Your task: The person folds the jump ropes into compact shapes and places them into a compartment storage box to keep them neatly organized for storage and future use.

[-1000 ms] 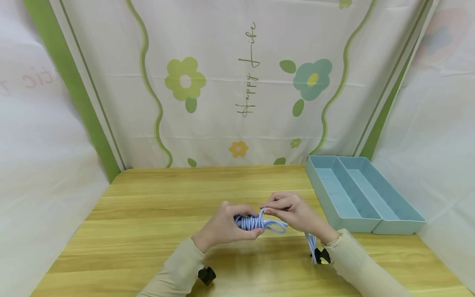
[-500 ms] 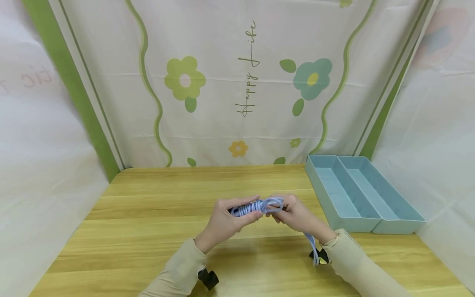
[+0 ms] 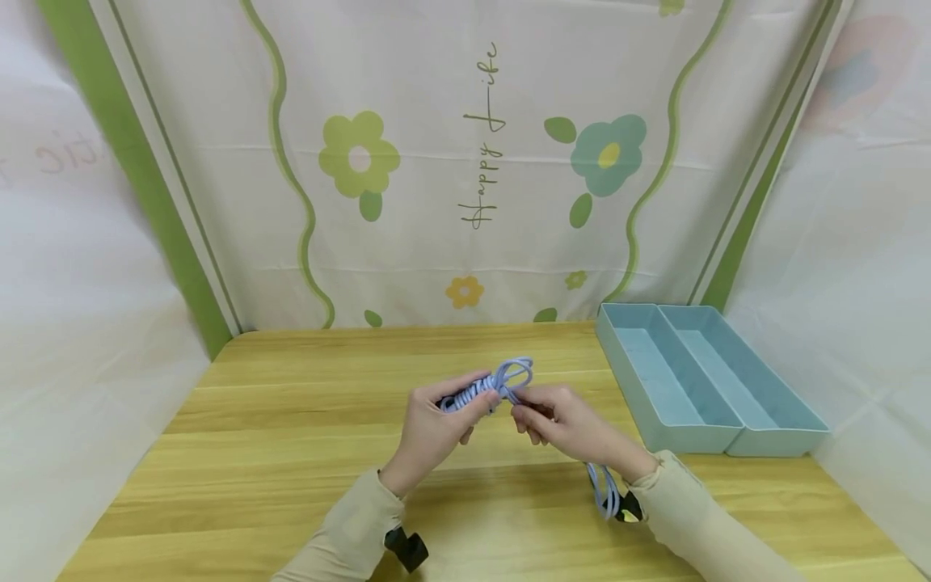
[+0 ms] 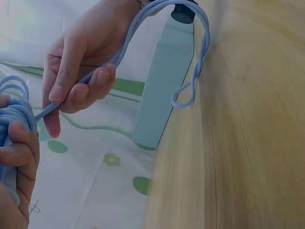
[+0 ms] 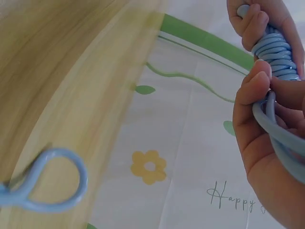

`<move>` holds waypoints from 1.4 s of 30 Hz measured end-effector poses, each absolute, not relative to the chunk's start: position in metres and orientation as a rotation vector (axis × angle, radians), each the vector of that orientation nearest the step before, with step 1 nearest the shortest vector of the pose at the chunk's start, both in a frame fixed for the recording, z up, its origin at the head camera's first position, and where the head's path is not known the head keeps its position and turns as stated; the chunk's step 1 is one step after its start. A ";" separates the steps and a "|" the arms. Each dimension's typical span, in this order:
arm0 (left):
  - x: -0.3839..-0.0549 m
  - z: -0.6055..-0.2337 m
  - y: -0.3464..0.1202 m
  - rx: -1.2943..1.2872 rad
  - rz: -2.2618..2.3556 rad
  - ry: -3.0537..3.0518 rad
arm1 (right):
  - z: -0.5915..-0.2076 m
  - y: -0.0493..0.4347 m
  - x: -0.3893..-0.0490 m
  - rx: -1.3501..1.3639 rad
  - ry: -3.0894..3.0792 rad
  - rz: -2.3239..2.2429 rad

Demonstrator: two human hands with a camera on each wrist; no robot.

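Note:
A light-blue cord is wound in tight turns into a bundle (image 3: 465,395), held up over the table and tilted. My left hand (image 3: 434,424) grips the bundle, thumb along the near side and fingers behind. Small loops (image 4: 25,86) stick out past the last turn. To the right, my right hand (image 3: 563,420) pinches the doubled cord a short way from the bundle; that stretch (image 4: 45,111) runs straight between the hands. From the right hand the tail (image 4: 206,43) hangs down beside the wrist, ending in a loop (image 5: 84,181). A rounded end (image 5: 243,10) pokes out at the left hand.
Two light-blue trays (image 3: 672,428) stand side by side at the table's right edge. The wooden table (image 3: 327,388) is walled by white curtains (image 3: 414,242) with printed flowers. Black wrist mounts (image 3: 407,550) hang below the sleeves.
The bundle has moved up and left and now tilts upward to the right. My right hand has passed the cord from above the bundle, behind its loops, to below right.

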State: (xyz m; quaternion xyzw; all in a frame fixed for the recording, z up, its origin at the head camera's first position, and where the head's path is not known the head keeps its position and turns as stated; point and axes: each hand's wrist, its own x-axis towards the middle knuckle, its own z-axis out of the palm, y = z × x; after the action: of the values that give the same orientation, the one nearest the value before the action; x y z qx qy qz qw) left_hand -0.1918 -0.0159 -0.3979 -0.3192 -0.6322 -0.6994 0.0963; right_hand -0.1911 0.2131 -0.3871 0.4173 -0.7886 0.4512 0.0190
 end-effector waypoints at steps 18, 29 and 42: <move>-0.193 -0.398 -0.017 -0.847 -1.953 -1.919 | -0.387 0.207 -0.184 1.226 -2.504 1.493; -0.193 -0.394 -0.018 -0.749 -1.842 -1.923 | -0.385 0.203 -0.179 1.197 -2.566 1.549; -0.206 -0.401 -0.024 -0.803 -1.339 -1.943 | -0.386 0.196 -0.171 1.211 -2.611 1.582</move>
State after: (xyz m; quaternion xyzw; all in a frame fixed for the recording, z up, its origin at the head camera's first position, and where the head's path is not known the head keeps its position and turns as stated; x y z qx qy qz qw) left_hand -0.2064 -0.0239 -0.4006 -0.3054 -0.7388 -0.5093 0.3187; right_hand -0.1713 0.1958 -0.3865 0.3679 -0.7929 0.4806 -0.0713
